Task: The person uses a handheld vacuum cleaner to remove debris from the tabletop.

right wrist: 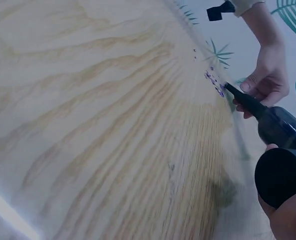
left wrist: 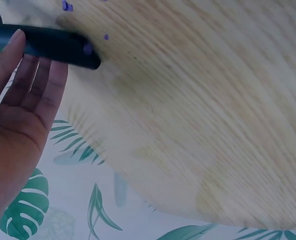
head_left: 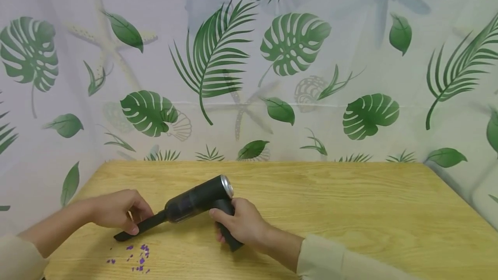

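Observation:
A black handheld vacuum cleaner (head_left: 194, 200) with a clear dust cup and a silver rear cap is held over the table. My right hand (head_left: 249, 224) grips its handle. With thumb and fingers, my left hand (head_left: 122, 211) pinches the long narrow nozzle (head_left: 149, 224) near its tip. Small purple scraps (head_left: 142, 260) lie scattered on the wood just in front of the nozzle tip. In the left wrist view, a purple scrap (left wrist: 88, 48) shows at the nozzle's end. The right wrist view shows the handle's round black base (right wrist: 280, 177) close up.
The light wood-grain table (head_left: 330, 211) extends to the right and back. Behind it hangs a white curtain (head_left: 241, 133) printed with green leaves and starfish, close along the table's back and side edges.

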A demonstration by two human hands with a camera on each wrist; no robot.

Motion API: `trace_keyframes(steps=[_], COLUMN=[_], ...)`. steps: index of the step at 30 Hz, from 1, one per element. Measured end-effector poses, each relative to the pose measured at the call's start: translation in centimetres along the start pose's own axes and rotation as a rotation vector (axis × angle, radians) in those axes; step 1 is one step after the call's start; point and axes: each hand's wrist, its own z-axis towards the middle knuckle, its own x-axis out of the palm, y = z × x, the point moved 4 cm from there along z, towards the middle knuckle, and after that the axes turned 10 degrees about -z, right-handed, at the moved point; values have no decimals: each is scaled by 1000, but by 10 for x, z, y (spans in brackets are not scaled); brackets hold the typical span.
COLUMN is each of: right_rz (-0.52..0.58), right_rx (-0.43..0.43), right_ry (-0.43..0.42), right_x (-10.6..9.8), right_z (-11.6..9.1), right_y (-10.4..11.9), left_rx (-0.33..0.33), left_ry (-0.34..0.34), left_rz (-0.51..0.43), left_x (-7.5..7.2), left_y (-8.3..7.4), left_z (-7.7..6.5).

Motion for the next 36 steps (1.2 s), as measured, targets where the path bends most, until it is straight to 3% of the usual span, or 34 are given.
trace_keyframes(steps=[5, 12, 16, 21, 25, 36], right_rz=[-20, -42, -67, -108, -119, -124], right_rx=[17, 9, -3, 24, 21, 18], right_ry=[6, -5, -24, -44, -32, -22], right_x=[6, 11, 1, -25, -38, -52], right_z=[2, 4, 6, 4, -1, -12], right_y=[2, 2, 2, -2, -5, -9], left_rx=[31, 73, 113, 75, 60, 38], left_ry=[57, 75, 59, -33, -34, -47], left_rz=[-48, -82, -41, 9, 7, 8], left_x=[3, 5, 6, 8, 12, 21], left_y=[5, 11, 9, 3, -4, -15], left_z=[-10, -20, -14, 3, 12, 18])
